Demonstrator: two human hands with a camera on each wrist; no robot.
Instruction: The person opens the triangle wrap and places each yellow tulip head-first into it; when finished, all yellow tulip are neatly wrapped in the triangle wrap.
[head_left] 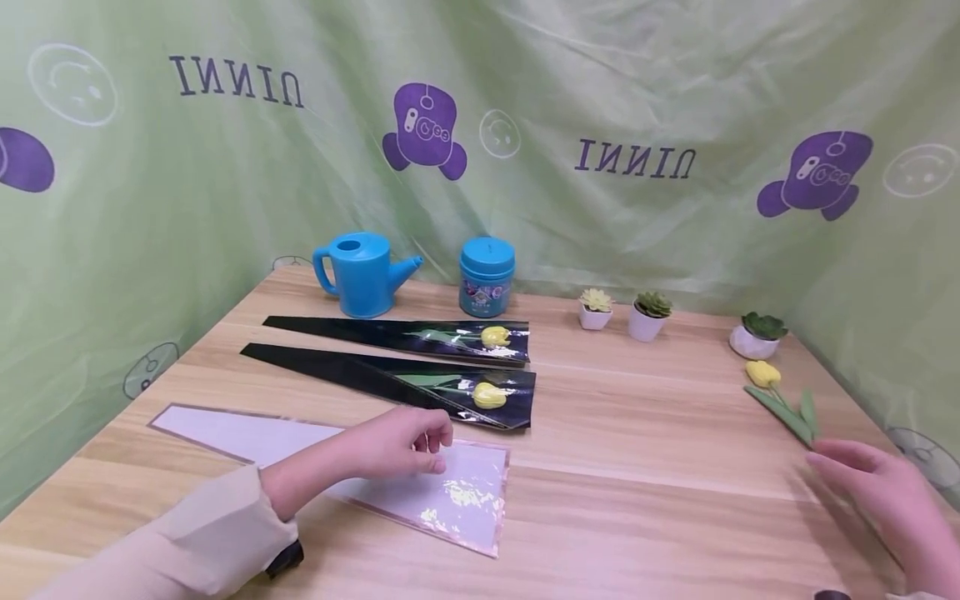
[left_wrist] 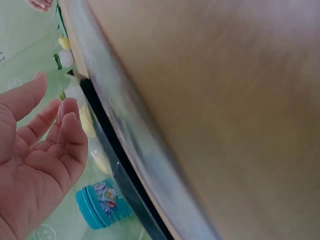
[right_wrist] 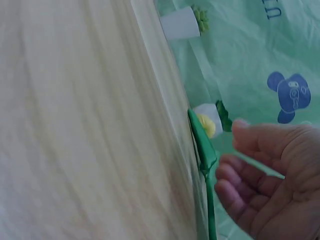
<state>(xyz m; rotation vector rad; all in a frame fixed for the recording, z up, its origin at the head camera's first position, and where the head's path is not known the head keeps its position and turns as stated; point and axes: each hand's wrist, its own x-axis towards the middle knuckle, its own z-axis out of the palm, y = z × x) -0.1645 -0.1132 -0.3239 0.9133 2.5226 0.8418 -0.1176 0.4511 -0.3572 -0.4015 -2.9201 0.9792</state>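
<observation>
My left hand [head_left: 393, 442] hovers over a white flower-wrapping sleeve [head_left: 472, 475] with a pink border, which lies flat on the table. Its fingers are loosely bent with nothing between them, as the left wrist view also shows. At the right side, my right hand [head_left: 881, 492] is beside the stem of a single yellow tulip [head_left: 763, 374] with green leaves. Thumb and fingers are apart, close to the green stem [right_wrist: 210, 205] in the right wrist view. Two black sleeves [head_left: 315, 367] [head_left: 337, 331], each with a yellow tulip inside, lie side by side beyond the white one.
At the back stand a blue watering can [head_left: 362, 275] and a blue lidded tub [head_left: 487, 279]. Three small potted succulents [head_left: 596, 310] [head_left: 648, 317] [head_left: 756, 336] line the back right. A green printed curtain [head_left: 540, 208] hangs behind the wooden table [head_left: 637, 517].
</observation>
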